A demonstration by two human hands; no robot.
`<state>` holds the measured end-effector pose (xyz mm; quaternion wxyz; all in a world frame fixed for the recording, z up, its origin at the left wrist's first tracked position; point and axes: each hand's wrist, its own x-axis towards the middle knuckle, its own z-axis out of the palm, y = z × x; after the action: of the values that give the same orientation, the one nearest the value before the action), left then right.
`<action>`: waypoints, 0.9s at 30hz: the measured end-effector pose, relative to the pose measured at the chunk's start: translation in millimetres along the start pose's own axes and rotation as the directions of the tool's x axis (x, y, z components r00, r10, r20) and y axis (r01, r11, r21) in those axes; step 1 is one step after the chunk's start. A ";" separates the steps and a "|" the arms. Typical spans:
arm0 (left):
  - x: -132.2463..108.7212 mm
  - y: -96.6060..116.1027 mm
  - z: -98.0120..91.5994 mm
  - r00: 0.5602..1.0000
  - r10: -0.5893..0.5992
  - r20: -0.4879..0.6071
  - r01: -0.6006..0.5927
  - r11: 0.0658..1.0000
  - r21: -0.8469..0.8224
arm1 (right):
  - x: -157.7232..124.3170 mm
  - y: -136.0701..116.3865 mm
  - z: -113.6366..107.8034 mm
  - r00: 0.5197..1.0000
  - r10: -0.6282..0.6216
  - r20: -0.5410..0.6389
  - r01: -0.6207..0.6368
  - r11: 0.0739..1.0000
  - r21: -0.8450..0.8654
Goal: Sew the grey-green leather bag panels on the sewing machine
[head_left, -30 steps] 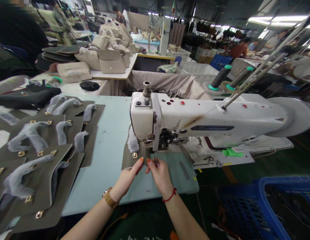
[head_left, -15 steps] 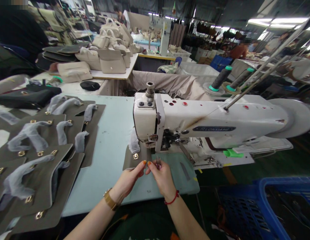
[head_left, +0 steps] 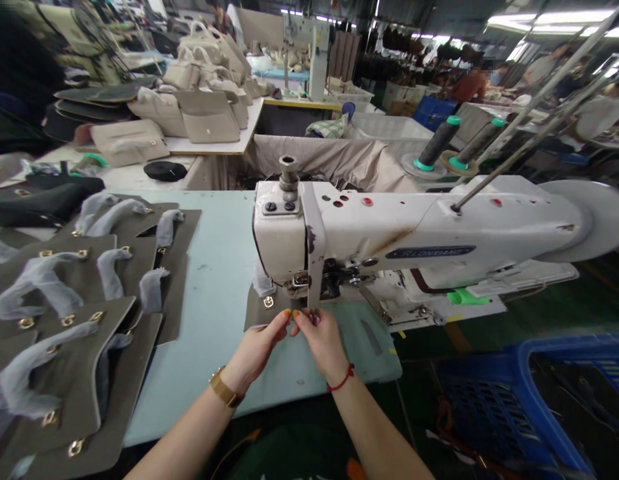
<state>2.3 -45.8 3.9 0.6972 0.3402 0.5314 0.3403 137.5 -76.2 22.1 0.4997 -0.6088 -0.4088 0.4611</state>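
My left hand (head_left: 258,348), with a gold watch at its wrist, is closed in a pinch; what its fingertips hold is too small to make out. Almost touching it, my right hand (head_left: 318,340) also pinches with thumb and finger. Small metal thread snips (head_left: 314,315) show in the right hand, partly hidden by the fingers. Just beyond both hands lies a grey-brown bag panel (head_left: 256,315) with a gold buckle (head_left: 268,302) and a wrapped handle (head_left: 262,280). Part of the panel is hidden under the head of the white sewing machine (head_left: 284,233).
Several grey-brown panels (head_left: 102,363) with wrapped handles overlap on the left of the pale blue table (head_left: 214,267). A blue basket (head_left: 526,380) stands low at the right. Thread cones (head_left: 438,143) rise behind the machine; beige bags (head_left: 209,117) are piled farther back.
The view has shifted slightly, so the machine and panels sit a little differently in it. Both hands stay pinched together in front of the panel, with the fingertips a little closer.
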 end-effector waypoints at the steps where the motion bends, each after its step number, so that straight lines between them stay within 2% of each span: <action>1: 2.3 0.5 -0.3 1.000 -0.008 0.014 0.009 1.000 -0.012 | 1.8 -0.7 0.6 1.000 0.001 -0.002 -0.001 1.000 -0.001; 8: 15.2 5.8 -1.9 0.995 0.050 0.086 -0.042 0.995 -0.092 | 13.8 -3.6 4.7 1.000 -0.007 -0.008 0.007 1.000 0.015; 18: 25.5 18.6 0.2 0.994 0.109 0.024 -0.107 0.992 -0.064 | 16.4 5.2 4.9 1.000 0.003 -0.014 -0.003 1.000 -0.001; 27: 32.2 17.7 3.0 0.985 0.155 -0.080 -0.148 0.985 0.084 | 4.1 11.7 2.2 0.996 0.090 0.013 -0.091 0.995 0.049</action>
<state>9.8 -9.7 3.0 0.6320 0.3915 0.5463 0.3857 136.9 -73.7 9.8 0.4910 -0.6117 -0.3719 0.4965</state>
